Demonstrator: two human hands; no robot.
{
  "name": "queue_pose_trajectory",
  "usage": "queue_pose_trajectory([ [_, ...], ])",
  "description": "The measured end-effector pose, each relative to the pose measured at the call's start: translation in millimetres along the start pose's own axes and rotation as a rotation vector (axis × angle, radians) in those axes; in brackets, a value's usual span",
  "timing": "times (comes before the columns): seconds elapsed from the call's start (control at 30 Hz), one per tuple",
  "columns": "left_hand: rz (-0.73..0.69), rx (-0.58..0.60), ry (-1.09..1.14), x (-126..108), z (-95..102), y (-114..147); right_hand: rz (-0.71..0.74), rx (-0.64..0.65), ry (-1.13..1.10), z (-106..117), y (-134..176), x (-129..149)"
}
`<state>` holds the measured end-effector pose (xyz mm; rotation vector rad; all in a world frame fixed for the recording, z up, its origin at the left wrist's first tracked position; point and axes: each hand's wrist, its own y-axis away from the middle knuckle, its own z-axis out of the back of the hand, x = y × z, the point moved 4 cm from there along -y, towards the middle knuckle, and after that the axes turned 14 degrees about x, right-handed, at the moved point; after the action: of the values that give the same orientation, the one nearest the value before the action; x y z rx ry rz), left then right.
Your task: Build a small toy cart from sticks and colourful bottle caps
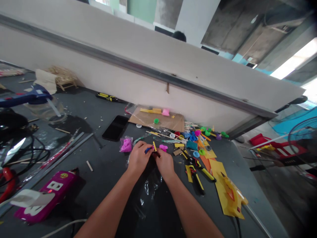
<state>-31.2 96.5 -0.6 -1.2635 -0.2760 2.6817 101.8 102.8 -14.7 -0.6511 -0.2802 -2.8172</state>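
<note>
My left hand [139, 157] and my right hand [165, 162] meet over the middle of the table, fingers closed. From the fingertips of my left hand a small blue piece [148, 150] sticks out. Between the two hands a thin yellow strip [154, 146] stands nearly upright; which hand bears it I cannot tell. The fingers hide whatever my right hand pinches. Just beyond the right fingers lies a pink lump [163, 147]. To the left of my left hand is a clear bag of pink material [126, 144].
A black phone [116, 128] lies at back left. On the right are cutters [198, 180], several coloured caps [193, 136] and a yellow glue gun [232, 195]. A purple power strip [48, 198] sits front left, with a blue-handled glue gun [37, 94] behind. A white partition [138, 79] bounds the back.
</note>
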Motion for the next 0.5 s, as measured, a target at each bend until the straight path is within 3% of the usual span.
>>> queue_pose_trajectory([
  [0.27, 0.025, 0.004, 0.011, -2, 1.3, 0, 0.011, -0.002, 0.007, 0, 1, 2],
  [0.5, 0.04, 0.051, -0.045, 18, 18.3, 0, -0.031, -0.011, 0.052, -3, -4, 5],
])
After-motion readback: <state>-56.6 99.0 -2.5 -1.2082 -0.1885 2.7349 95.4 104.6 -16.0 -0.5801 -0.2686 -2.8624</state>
